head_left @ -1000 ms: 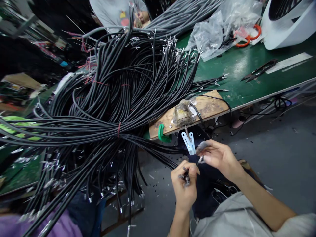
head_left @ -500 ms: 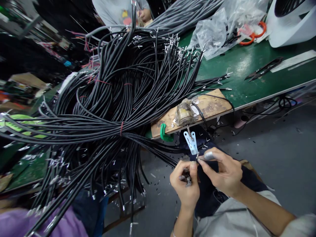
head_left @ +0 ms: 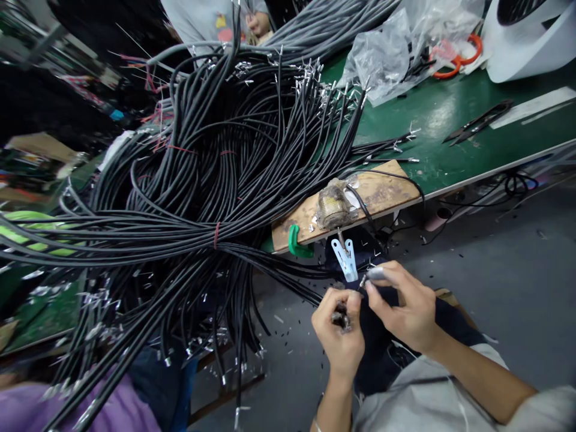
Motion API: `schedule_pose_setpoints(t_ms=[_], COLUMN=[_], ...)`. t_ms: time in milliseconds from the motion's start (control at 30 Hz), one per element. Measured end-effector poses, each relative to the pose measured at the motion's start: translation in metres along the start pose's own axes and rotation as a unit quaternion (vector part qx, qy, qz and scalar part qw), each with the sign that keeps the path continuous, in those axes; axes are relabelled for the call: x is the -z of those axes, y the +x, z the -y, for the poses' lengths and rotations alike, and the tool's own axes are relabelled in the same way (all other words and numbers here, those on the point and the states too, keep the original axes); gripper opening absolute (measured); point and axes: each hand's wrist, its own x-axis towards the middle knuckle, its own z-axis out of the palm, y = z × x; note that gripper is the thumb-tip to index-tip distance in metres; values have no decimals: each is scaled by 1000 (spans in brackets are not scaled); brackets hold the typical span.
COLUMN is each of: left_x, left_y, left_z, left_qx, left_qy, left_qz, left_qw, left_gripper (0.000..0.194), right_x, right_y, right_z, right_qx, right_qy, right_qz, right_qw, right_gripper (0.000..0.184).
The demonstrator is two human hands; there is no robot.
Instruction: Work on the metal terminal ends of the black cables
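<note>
My left hand (head_left: 339, 330) is closed around several dark cables, whose stripped ends (head_left: 341, 317) show at the curl of its fingers. Between its thumb and forefinger one black cable end (head_left: 362, 281) sticks up, with a silvery tip. My right hand (head_left: 407, 306), grey tape round its forefinger, has thumb and forefinger pinched at that tip; the exact contact is too small to make out. Just above hangs a light-blue clothes-peg-like clip (head_left: 345, 259), on a metal rod from a plastic-wrapped yellowish lump (head_left: 333, 205).
A wooden board (head_left: 382, 186) with a green clamp (head_left: 297, 241) juts from the green table (head_left: 432, 162). A large heap of black cables (head_left: 216, 180) covers the left. Orange-handled scissors (head_left: 468, 54), snips (head_left: 479, 122) and plastic bags (head_left: 378, 60) lie behind. Another person's hand (head_left: 258, 24) is at the far side.
My right thumb and forefinger have shifted slightly up and right, leaving more of the cable tip showing. My left hand keeps its hold. The whole view has shifted a little.
</note>
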Motion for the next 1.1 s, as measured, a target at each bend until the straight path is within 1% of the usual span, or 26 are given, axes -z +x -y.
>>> schedule_pose_setpoints(t_ms=[33,100,133,167,200,233,267,333,400,433,467,533,567,633,667,700,733,767,800,833,900,933,967,1000,1033,1100], left_x=[1,3,3,2,2,1,0,1,5,7,9,11,12,11,10,9,8,8,8,9,11,12,13,14,14,14], left_y=[0,1,1,1,2,2,2,2,5,6,8,10,11,12,11,11,10,9,8,7,5,5,5,4,4,4], left_z=[0,1,2,2,2,2,2,2,2,2,2,2,2,2,2,2,2,2,2,3,3,2,2,2,2,2], left_qx=[11,24,27,27,25,21,19,25,40,46,46,30,16,-14,-26,-36,-44,-48,-52,-55,-64,-68,-69,-66,-61,-45], left_qy=[-13,-35,-42,-47,-50,-51,-50,-40,-24,-16,-10,-2,2,7,8,6,4,2,1,-1,-11,-19,-27,-32,-35,-32], left_qz=[0,2,6,10,13,15,17,24,50,69,87,110,114,118,123,131,140,150,158,165,174,175,174,171,167,157], left_qw=[1000,999,999,998,998,998,998,999,998,996,995,993,993,993,992,991,989,988,986,985,983,982,982,983,984,986], left_gripper=[26,27,26,25,25,25,25,27,30,30,31,28,26,22,20,18,17,16,16,15,15,15,15,15,16,17], right_x=[1,3,4,5,5,5,4,3,4,6,8,13,15,17,17,17,18,19,20,21,22,22,22,21,20,18], right_y=[0,3,6,10,13,15,17,19,20,20,21,22,23,25,26,28,30,33,36,39,45,47,47,47,46,41], right_z=[-4,-9,-10,-9,-8,-5,-2,1,1,0,-1,-3,-4,-2,-1,-1,-2,-4,-7,-12,-25,-31,-37,-40,-42,-40], right_qx=[-48,-139,-166,-176,-171,-151,-118,-41,29,48,54,27,8,-22,-37,-58,-86,-121,-160,-200,-276,-307,-329,-341,-341,-302], right_qy=[26,94,130,160,175,173,155,89,40,35,42,72,82,74,57,39,27,26,40,69,158,202,238,261,271,272], right_qz=[24,72,95,115,135,152,160,151,138,148,171,219,224,194,177,172,188,222,266,312,385,406,411,401,373,295], right_qw=[998,983,973,964,960,961,968,984,989,987,983,973,971,978,982,983,978,967,950,926,866,837,816,809,819,865], right_gripper=[17,15,17,20,21,21,19,20,25,25,23,17,14,11,13,17,20,23,24,25,25,25,26,27,28,29])
